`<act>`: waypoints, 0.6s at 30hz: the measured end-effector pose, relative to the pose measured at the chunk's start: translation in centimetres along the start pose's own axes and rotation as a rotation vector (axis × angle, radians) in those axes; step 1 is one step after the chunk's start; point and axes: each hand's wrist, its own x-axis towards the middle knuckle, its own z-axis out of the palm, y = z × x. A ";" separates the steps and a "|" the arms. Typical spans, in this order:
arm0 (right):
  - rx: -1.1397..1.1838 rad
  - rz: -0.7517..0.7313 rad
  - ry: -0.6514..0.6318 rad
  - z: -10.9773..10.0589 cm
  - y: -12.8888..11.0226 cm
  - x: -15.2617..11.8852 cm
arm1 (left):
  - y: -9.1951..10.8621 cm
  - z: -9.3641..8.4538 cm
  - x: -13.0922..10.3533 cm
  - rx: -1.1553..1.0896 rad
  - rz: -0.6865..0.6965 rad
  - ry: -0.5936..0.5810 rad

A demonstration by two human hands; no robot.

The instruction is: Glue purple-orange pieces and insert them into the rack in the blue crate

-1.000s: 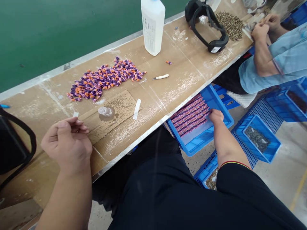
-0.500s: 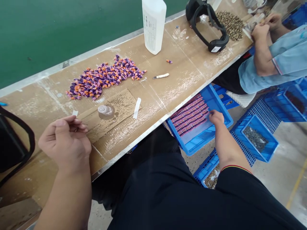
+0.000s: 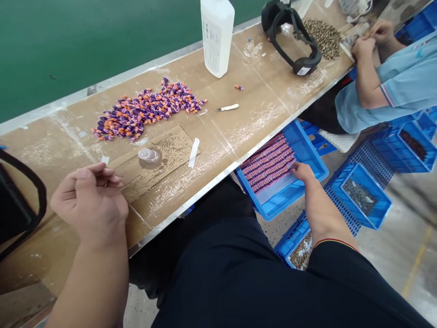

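Note:
My left hand rests palm up at the table's near left edge, fingers curled and thumb against the index finger. What it may pinch is too small to make out. A small white strip shows just beyond its fingertips; whether they touch it I cannot tell. My right hand reaches into a blue tray below the table edge, fingertips pinched at the right end of rows of purple-and-pink braided pieces. Left of centre lies a cardboard sheet with a clear, wet-looking blob.
Behind the cardboard lies a pile of purple, orange and pink knotted pieces. A white bottle, a small knife and a black headset stand or lie farther right. A co-worker's hands work beside a heap of brass-coloured parts.
My right hand has shifted slightly left and toward me, closer onto the ends of the braided rows. My left hand keeps its pose. The whole view has drifted a little.

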 end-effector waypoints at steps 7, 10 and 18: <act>-0.016 0.001 0.009 0.1 0.1 0.2 | 0.7 0.8 -0.2 -0.024 0.030 0.055; -0.010 0.008 0.036 0.3 0.3 0.3 | 0.6 0.8 -0.1 -0.036 0.023 0.040; 0.016 0.113 0.139 -1.1 1.4 0.5 | 0.4 0.8 0.0 -0.061 0.038 0.033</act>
